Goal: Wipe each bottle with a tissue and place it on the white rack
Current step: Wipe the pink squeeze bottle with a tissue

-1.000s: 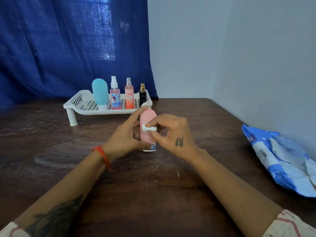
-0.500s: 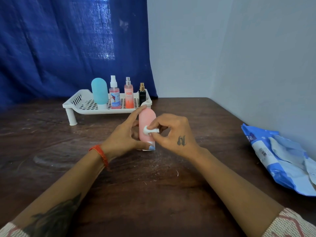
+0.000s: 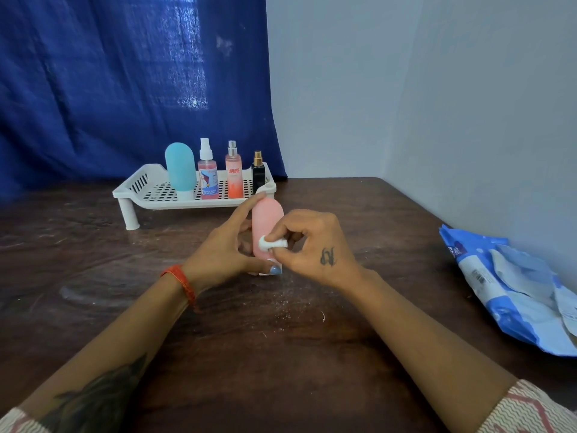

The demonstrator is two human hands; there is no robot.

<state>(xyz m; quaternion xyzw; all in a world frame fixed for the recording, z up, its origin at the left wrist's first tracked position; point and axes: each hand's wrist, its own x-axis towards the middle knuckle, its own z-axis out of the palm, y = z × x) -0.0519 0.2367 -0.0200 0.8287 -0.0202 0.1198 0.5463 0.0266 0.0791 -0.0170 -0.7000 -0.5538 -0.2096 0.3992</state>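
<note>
A pink bottle (image 3: 266, 220) stands upright on the brown table in front of the white rack (image 3: 146, 195). My left hand (image 3: 223, 251) grips it, index finger on its top and thumb at its base. My right hand (image 3: 312, 245) pinches a small white wad of tissue (image 3: 268, 243) against the bottle's front. On the rack stand a teal bottle (image 3: 180, 168), a pink spray bottle (image 3: 207, 173), an orange spray bottle (image 3: 234, 175) and a small black perfume bottle (image 3: 258, 173).
A blue and white tissue pack (image 3: 512, 285) lies at the table's right edge by the grey wall. A blue curtain (image 3: 125, 82) hangs behind the rack. White crumbs dot the dark table (image 3: 281, 339).
The tissue in my right hand has slid a little lower down the front of the pink bottle. My left hand keeps the same hold.
</note>
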